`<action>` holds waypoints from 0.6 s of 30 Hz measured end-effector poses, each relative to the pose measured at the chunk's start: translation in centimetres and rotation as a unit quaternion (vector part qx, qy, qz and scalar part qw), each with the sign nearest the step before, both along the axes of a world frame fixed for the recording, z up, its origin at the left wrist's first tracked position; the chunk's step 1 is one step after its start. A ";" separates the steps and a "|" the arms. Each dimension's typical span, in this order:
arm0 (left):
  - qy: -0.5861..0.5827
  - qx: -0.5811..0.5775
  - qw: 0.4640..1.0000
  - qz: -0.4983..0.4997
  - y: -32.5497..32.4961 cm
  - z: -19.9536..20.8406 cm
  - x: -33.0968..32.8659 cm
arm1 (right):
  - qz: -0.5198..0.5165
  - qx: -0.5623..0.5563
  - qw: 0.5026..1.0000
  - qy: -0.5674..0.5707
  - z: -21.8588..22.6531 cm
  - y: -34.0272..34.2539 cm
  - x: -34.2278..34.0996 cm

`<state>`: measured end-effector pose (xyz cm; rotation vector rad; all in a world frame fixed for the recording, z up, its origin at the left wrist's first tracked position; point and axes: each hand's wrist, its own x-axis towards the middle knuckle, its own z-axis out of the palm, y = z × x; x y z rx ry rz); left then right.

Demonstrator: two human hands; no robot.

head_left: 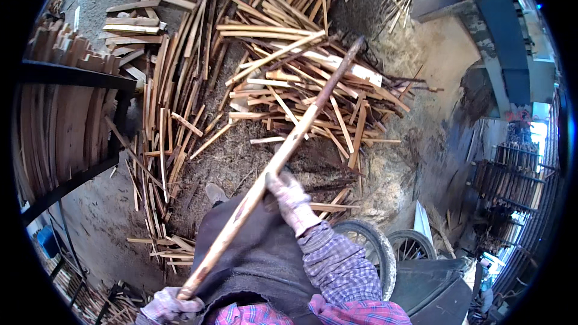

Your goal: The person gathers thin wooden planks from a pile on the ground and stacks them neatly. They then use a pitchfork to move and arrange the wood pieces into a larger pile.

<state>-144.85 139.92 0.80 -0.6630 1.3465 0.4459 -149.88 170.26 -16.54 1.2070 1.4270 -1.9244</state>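
Note:
A long wooden pole (283, 151), pale with patches of brown bark and darker at its far end, slants from the lower left up across the middle. My left hand (171, 306), in a light work glove, is closed round its near end. Further up the shaft, my gloved right hand (291, 197) grips it from the right side, with part of its fingers hidden behind the pole. Beyond my hands lies a heap of cut wood strips (313, 90) on the ground, and the pole's far end passes over it.
More long strips (180, 72) lie in a row at the left. A dark metal rack (78, 78) holding boards stands at the far left. Two spoked wheels (376, 253) and a dark cart body (436, 289) are close at my right. Blue-grey machinery (506, 42) stands at the upper right.

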 end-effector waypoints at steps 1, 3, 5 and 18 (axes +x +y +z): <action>0.012 -0.020 1.000 0.016 0.2 -0.2 -0.3 | 0.042 0.028 0.999 -0.002 -0.6 3.1 -1.0; 0.038 -0.085 0.995 -0.045 -1.2 -1.9 2.9 | -0.114 0.116 0.976 0.147 -0.6 9.8 -5.4; 0.012 -0.060 0.995 -0.084 -3.2 -4.2 7.0 | -0.172 0.264 0.931 0.183 -2.1 18.1 -10.7; -0.086 -0.103 0.979 -0.153 5.3 -0.3 -1.9 | 0.201 0.460 0.813 -0.295 -14.9 41.0 -27.3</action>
